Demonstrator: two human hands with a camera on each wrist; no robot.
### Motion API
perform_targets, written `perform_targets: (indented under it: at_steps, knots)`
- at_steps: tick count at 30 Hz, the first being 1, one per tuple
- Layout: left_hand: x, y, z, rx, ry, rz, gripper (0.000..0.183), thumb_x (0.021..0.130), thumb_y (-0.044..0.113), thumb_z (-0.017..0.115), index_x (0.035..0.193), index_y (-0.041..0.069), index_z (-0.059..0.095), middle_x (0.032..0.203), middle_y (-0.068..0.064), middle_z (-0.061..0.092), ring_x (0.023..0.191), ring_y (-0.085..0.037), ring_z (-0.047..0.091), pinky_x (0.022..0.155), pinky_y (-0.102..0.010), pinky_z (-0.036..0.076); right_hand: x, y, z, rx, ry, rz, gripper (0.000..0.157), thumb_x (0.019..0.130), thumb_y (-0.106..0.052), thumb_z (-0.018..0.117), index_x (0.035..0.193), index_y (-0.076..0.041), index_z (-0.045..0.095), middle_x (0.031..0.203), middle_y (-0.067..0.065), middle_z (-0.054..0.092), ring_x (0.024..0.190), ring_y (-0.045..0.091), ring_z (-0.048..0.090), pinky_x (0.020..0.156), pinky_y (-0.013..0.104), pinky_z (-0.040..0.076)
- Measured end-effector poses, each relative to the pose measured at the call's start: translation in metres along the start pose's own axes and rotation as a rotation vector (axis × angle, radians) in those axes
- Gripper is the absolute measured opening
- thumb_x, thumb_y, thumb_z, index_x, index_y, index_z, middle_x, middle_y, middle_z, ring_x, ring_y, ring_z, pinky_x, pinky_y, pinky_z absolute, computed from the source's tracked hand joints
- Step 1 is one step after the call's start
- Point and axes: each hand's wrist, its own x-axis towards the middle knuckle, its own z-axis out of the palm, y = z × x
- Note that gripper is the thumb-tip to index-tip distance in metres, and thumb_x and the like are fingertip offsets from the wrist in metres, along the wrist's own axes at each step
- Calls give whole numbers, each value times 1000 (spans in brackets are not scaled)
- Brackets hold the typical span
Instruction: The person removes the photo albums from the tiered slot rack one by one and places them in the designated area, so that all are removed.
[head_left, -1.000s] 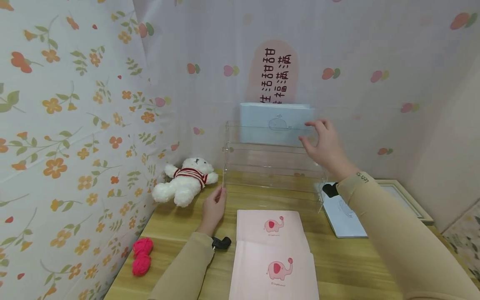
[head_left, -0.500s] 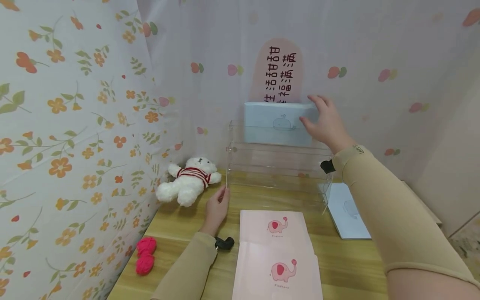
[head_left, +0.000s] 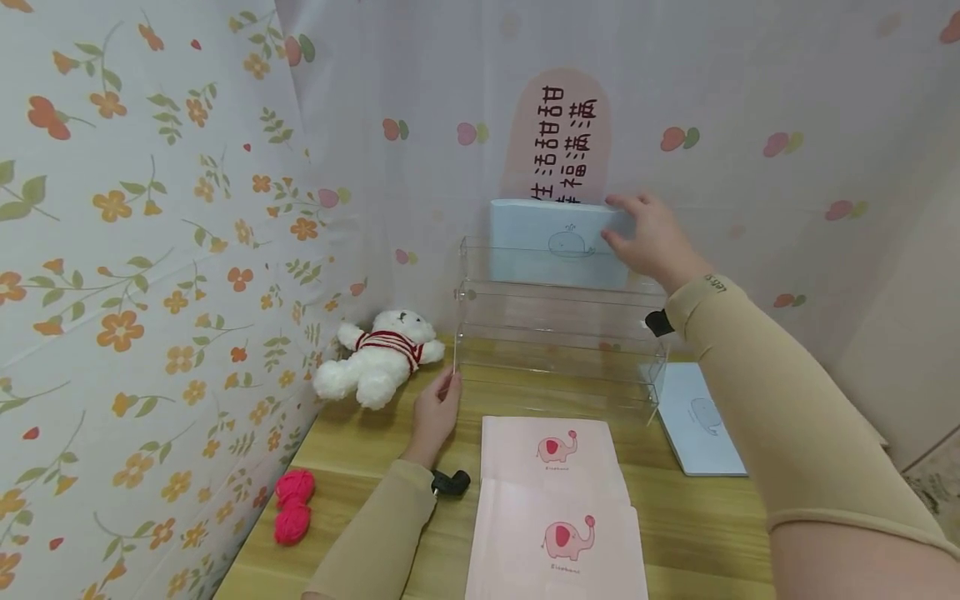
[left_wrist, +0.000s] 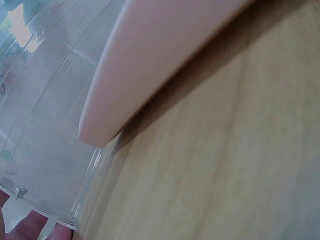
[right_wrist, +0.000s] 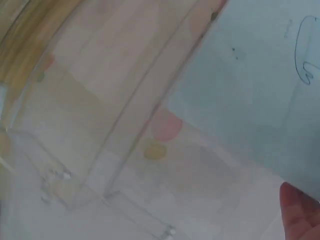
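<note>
A pale blue notebook [head_left: 551, 250] with a whale drawing stands in the top tier of a clear acrylic display rack [head_left: 555, 358]. My right hand [head_left: 656, 242] pinches its upper right corner, thumb in front and fingers behind the top edge. In the right wrist view, fingertips [right_wrist: 297, 210] touch the edge of the blue notebook [right_wrist: 240, 95]. Low on the rack's left side, my left hand [head_left: 437, 412] grips the side panel's edge. Some of its fingers [left_wrist: 30, 225] show through the clear plastic in the left wrist view.
Pink elephant notebooks [head_left: 555, 500] lie overlapping before the rack. Another blue whale notebook [head_left: 693, 421] lies right of it, partly behind my right arm. A white teddy bear [head_left: 390, 350] leans at the left wall, with pink yarn [head_left: 292, 504] nearer me.
My right hand has risen from beside the notebook's right edge to its upper right corner, and its fingers have come onto it. The left hand keeps its hold on the rack.
</note>
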Motion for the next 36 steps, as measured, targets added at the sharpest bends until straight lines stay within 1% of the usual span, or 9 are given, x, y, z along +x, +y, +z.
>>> perform_targets:
  at_steps: [5,8,15,19,23,24,30,31,36]
  knots:
    - [-1,2,-1,4,-8,-1,43,112,37,66,148,15,71,134,-12,80,120,-34,77,105,-56,61,-1,-1,11,82,62,11,53,114,-24,54,166,-16,49,171,26,40,162,49,35,134,69,27]
    - [-1,3,0,15,-16,-7,44,112,38,65,149,15,70,136,-11,80,121,-33,77,106,-55,61,-3,0,15,102,99,3,48,113,-18,55,161,-11,53,168,25,44,161,46,37,136,65,27]
    - [-1,5,0,30,-7,-7,43,112,37,65,148,14,71,134,-12,80,119,-34,78,104,-55,61,-5,3,17,154,142,8,39,112,-16,60,151,-9,61,166,21,50,160,44,40,136,62,27]
    - [-1,5,0,22,-13,-21,44,112,39,65,149,16,71,135,-11,80,120,-33,77,106,-55,60,-6,3,19,164,160,8,37,111,-17,61,147,-10,63,164,21,52,158,44,42,136,62,28]
    - [0,4,-1,23,-10,-14,45,112,41,65,149,16,71,136,-10,80,121,-32,77,108,-55,60,-7,0,20,148,169,6,36,111,-18,60,146,-11,63,163,21,52,157,44,43,135,62,30]
    - [1,3,-1,32,-5,-16,45,111,43,65,149,18,71,135,-8,81,120,-31,77,107,-53,60,-7,0,20,145,171,6,35,111,-18,61,146,-11,63,163,21,52,157,44,43,134,62,30]
    - [1,3,-1,50,3,-6,44,112,42,65,148,18,72,133,-8,81,119,-31,78,105,-52,61,-8,-1,23,146,174,25,37,112,-18,59,149,-12,62,162,20,52,157,43,44,134,63,32]
    - [0,4,-2,46,1,-2,45,112,41,64,148,16,71,134,-9,81,119,-32,78,106,-55,60,-8,-1,23,147,171,32,38,113,-19,58,150,-13,61,163,19,51,157,43,44,133,64,32]
    - [0,4,-2,44,3,-8,44,112,41,65,149,17,71,135,-9,80,121,-31,77,108,-54,60,-10,-4,25,149,163,55,39,114,-21,57,152,-15,60,167,17,47,159,42,42,133,65,32]
